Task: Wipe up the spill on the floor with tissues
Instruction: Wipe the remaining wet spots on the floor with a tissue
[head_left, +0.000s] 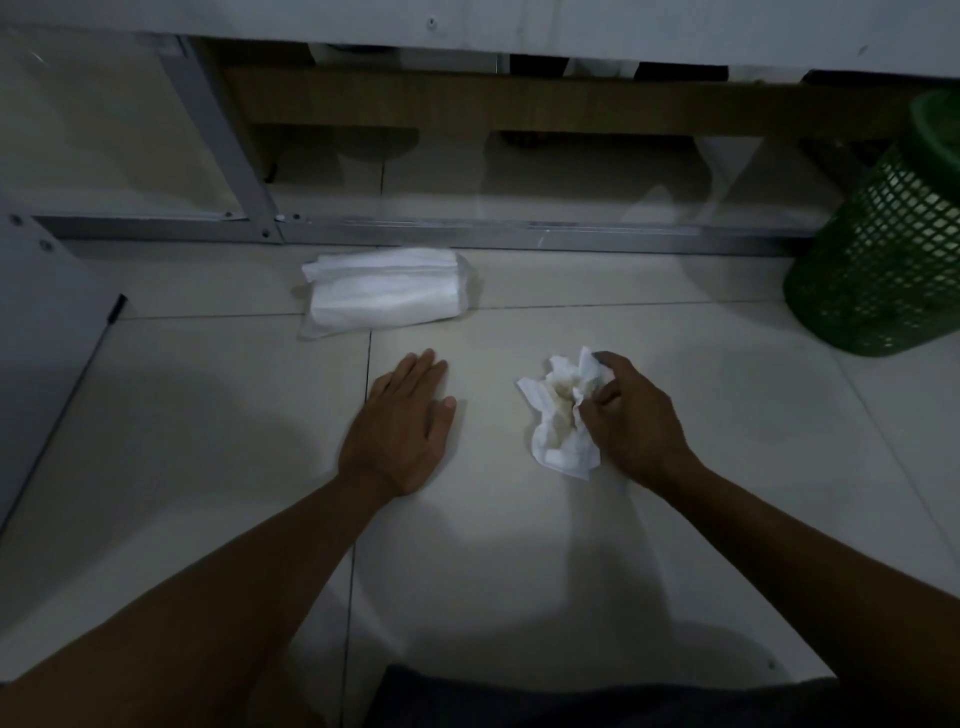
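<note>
Your right hand (631, 415) crouches on the pale tiled floor (519, 545), its grip pinching a crumpled, stained tissue (558, 410). Your left hand (400, 421) lies flat beside it, fingers spread, apart from the wad. The tissue pack (384, 291) rests just before the metal rail (519, 234); a green mesh bin (883, 249) stands far right. Bare tiles lie open between.

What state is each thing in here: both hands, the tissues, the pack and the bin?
Left hand: open, flat, palm down on the pale tiled floor, holding nothing.
Right hand: closed on the wad.
Crumpled white tissue wad: bunched, stained yellowish, resting on the floor.
Clear plastic pack of white tissues: lying on its side, open at its left end.
Green plastic mesh bin: tilted; contents cannot be seen.
</note>
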